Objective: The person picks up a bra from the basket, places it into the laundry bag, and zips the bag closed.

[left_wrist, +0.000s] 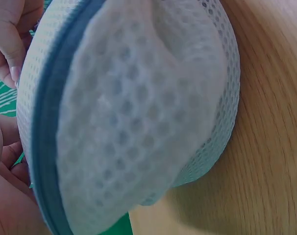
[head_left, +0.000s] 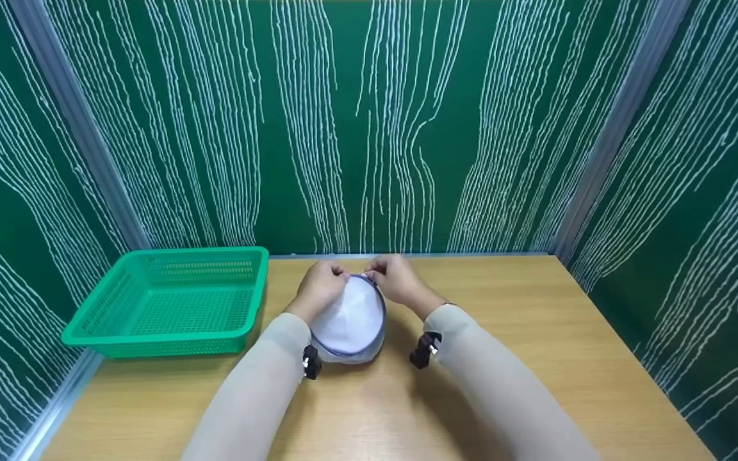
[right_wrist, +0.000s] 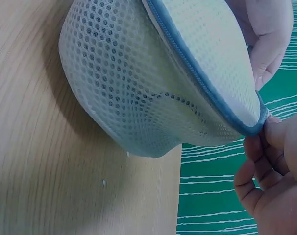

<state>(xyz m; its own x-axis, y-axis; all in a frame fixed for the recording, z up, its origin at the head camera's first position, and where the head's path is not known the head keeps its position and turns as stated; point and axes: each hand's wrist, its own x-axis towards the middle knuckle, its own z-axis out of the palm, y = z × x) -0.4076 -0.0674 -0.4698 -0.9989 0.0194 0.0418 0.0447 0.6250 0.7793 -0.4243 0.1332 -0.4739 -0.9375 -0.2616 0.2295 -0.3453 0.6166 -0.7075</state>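
Note:
A white mesh laundry bag (head_left: 350,317) with a blue zipper band round its rim stands on the wooden table, between both forearms. Its honeycomb mesh wall (right_wrist: 109,83) bulges and creases at the side in the right wrist view. My right hand (head_left: 396,280) pinches the blue-edged rim at the far side, thumb against curled fingers. Beside it, my left hand (head_left: 323,287) grips the rim a little to the left, fingers bent. In the left wrist view the zipper band (left_wrist: 48,107) runs close in front of the camera and part of the left hand (left_wrist: 11,181) is hidden behind it.
A green plastic basket (head_left: 247,333) with perforated walls stands on the table (head_left: 535,358) to the left. Green panels with white wavy lines (head_left: 394,128) rise behind and at both sides. Dark wrist cameras (head_left: 421,351) are strapped to the sleeves.

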